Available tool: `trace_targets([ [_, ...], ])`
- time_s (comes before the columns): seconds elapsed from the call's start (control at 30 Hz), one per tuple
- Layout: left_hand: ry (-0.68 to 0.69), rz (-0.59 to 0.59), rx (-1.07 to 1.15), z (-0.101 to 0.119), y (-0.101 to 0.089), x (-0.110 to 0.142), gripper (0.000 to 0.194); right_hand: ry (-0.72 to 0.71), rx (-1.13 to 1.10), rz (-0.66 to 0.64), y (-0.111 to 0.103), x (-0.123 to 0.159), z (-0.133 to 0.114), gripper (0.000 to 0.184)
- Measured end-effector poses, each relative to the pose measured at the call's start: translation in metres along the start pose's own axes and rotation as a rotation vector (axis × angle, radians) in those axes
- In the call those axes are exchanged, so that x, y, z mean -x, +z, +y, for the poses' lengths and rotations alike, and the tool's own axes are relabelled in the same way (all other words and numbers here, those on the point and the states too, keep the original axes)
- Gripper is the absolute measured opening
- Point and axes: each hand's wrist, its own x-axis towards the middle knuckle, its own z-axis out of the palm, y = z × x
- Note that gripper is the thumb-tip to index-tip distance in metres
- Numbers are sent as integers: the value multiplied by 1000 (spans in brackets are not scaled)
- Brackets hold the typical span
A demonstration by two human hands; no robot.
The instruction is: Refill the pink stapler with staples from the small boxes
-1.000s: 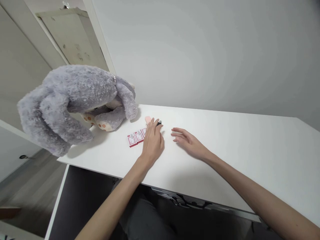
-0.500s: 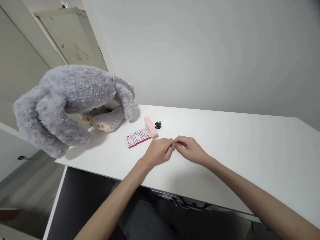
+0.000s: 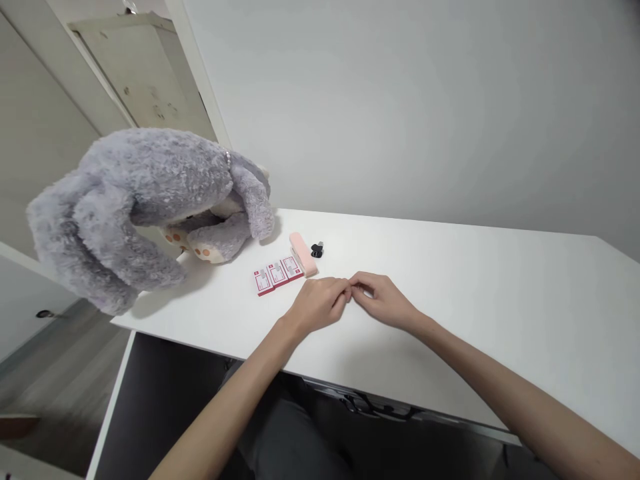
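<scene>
My left hand (image 3: 323,302) rests on the white desk with its fingers curled closed. My right hand (image 3: 384,297) is bent in a pinch, and the fingertips of both hands meet. Whatever lies between them, if anything, is hidden or too small to make out. Just beyond my left hand is a pink stapler (image 3: 303,253). Beside it on the left, three small white and magenta boxes (image 3: 277,272) stand in a slanted row, each with a grey patch on top. Small black binder clips (image 3: 317,249) sit close to the stapler's right side.
A large grey-lilac plush toy (image 3: 160,173) slumps over the left end of the white desk (image 3: 475,300). A plain wall (image 3: 400,107) borders the back edge. Behind the toy stands a beige cabinet (image 3: 145,73). Dark metal parts (image 3: 375,405) show under the front edge.
Both hands keep the same pose, fingertips together. The whole view has shifted very slightly; the objects on the desk lie as before.
</scene>
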Motion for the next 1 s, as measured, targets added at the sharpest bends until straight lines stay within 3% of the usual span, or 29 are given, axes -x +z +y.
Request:
trace_targets([
  [1.0,16,23,48,-2,1,0,19,-2,2,0,1,-1,3,21],
])
